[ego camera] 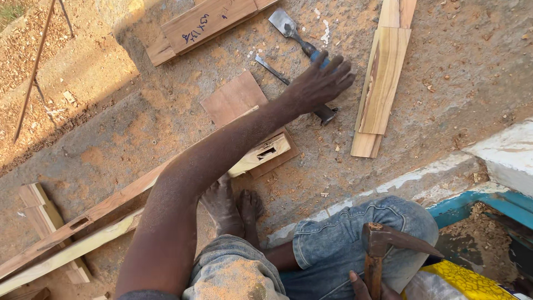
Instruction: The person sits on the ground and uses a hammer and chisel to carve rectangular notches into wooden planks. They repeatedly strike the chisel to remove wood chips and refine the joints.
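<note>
My left hand [321, 84] reaches forward over the sandy ground with its fingers spread, resting on the blue handle of a wide chisel [287, 26]. A narrow chisel [271, 69] lies just beside it, its dark handle end [327, 114] poking out below my palm. My right hand [363, 287] is at the bottom edge, closed on the wooden handle of a hammer [383, 239] with a rusty head, held above my right knee. A long wooden rail [111, 208] with a cut mortise [267, 150] runs from the lower left towards my bare feet [233, 206].
A square of thin board [233, 95] lies under the rail's far end. Two pale planks [383, 83] are stacked to the right, and a marked board [205, 22] lies at the top. Short offcuts [39, 205] sit at left. A white and blue ledge [499, 161] borders the right.
</note>
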